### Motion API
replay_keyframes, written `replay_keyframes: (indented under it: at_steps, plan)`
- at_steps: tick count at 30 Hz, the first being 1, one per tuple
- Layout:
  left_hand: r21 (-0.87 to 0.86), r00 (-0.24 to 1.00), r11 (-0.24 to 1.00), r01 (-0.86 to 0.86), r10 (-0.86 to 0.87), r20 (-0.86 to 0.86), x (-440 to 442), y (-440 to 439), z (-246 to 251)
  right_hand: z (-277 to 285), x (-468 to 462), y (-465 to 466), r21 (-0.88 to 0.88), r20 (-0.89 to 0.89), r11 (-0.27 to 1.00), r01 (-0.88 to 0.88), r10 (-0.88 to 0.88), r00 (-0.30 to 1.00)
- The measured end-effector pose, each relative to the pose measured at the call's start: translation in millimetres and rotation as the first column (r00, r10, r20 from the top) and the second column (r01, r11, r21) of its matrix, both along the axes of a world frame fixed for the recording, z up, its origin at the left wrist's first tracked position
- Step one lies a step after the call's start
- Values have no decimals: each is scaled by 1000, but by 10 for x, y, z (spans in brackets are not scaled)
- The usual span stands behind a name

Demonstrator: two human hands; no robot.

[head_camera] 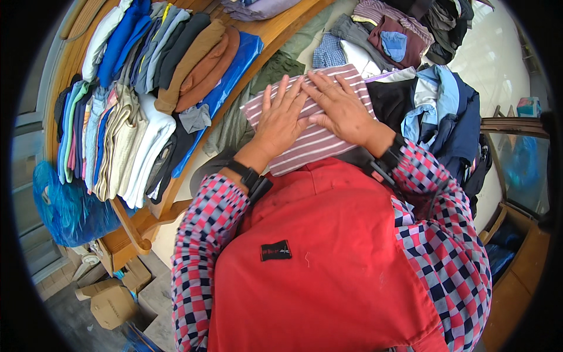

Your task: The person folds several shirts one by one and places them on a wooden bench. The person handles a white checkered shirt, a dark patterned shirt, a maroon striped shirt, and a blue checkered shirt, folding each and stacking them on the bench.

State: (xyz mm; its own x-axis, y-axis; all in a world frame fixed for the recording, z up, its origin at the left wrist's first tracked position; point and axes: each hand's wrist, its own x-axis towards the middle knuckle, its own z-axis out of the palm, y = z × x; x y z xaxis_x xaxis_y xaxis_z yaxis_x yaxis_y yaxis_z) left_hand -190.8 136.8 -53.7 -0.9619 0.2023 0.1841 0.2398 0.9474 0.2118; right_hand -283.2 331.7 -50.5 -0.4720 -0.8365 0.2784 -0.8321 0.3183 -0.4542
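A mauve cloth with white stripes lies folded flat in front of me, just beyond my red apron. My left hand rests palm down on its left part, fingers spread and pointing away from me. On its upper right part lies my right hand, also palm down. The fingertips of both hands come close together near the cloth's far edge. Neither hand grips anything. What supports the cloth is mostly hidden, though grey fabric shows beside it.
Folded garments stand in rows on a wooden bench at left, beside blue plastic. Loose clothes are heaped at the far right, with a navy and light-blue jacket nearer. A cardboard box sits at lower left.
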Motion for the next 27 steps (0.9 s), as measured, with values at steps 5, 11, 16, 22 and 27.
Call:
replay_keyframes:
  at_steps: [5, 11, 16, 22, 27]
  plan:
    - [215, 998, 975, -57, 53, 25, 79, -103, -355, -775, -160, 215, -206, 804, 964, 170, 67, 591]
    - [617, 995, 786, -40, -28, 99, 9, -413, -249, -1267, 61, 688, 144, 957, 908, 394, -26, -290]
    - [779, 777, -64, -624, 57, 627, 166, -722, -203, -1048, -59, 1035, 78, 831, 765, 639, 304, -466]
    - [636, 770, -466, -616, -185, 610, 354, -620, -353, -774, -170, 872, -185, 808, 740, 646, 488, -328]
    - [712, 839, -467, -524, -135, 528, 265, -602, -85, -572, -390, 529, -60, 937, 775, 629, 261, -231]
